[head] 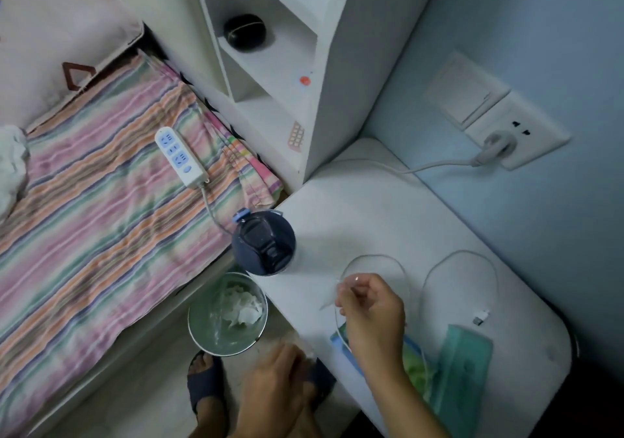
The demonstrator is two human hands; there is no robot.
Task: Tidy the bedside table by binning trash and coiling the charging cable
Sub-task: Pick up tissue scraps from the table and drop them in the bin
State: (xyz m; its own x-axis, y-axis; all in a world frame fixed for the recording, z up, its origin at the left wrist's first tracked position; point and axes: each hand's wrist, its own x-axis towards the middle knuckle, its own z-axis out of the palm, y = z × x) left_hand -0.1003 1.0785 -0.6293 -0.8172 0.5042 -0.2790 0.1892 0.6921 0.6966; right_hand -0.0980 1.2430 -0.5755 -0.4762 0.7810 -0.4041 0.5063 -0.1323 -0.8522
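A thin white charging cable [462, 255] lies in loops on the white bedside table [371, 208], its plug end [481, 316] at the right. My right hand [369, 312] pinches the cable near the front loop, above a green and blue wrapper [417, 363]. My left hand [273, 383] hangs blurred below the table's front edge, beside the round bin [202, 322] that holds crumpled white tissue [244, 306]. Whether the left hand holds anything is unclear.
A dark blue lidded cup [263, 241] stands at the table's left corner. A teal packet [462, 370] lies at the front right. A power strip [180, 157] rests on the striped bed, its lead running to the wall socket [496, 143]. White shelves [270, 66] rise behind.
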